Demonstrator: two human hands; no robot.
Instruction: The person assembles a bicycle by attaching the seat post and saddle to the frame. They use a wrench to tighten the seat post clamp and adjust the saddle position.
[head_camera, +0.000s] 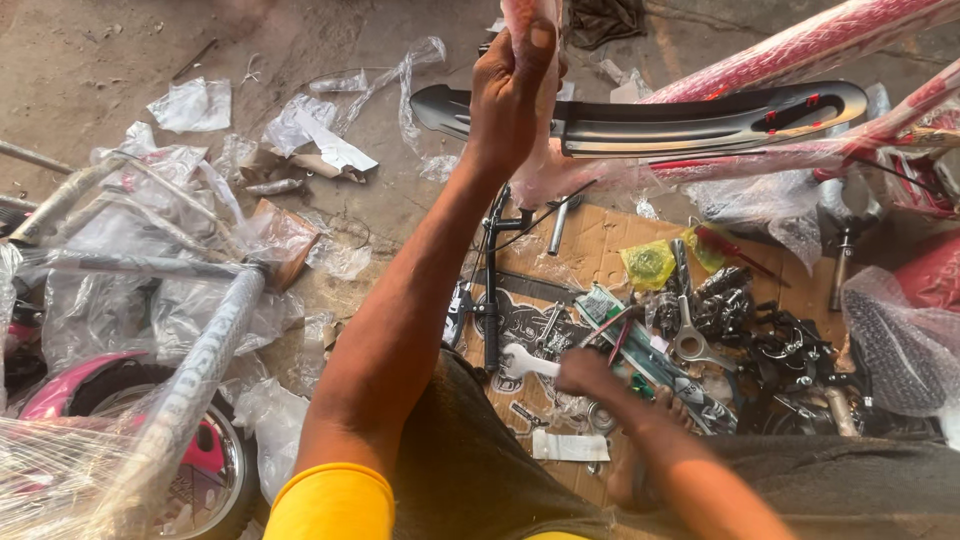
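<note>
My left hand (512, 85) grips the wrapped pink frame tube (530, 20) up high; my right hand (590, 372) closes on a spanner (522, 362) on the cardboard (600, 245). I should keep the tube steady while lifting the tool.

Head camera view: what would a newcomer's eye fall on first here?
First, the left hand raised at top centre, gripping a pink wrapped frame tube beside a black mudguard. Next, the right hand reaching down by a white spanner among metal parts scattered on cardboard. At lower left lies a pink wheel under plastic wrap.
</note>
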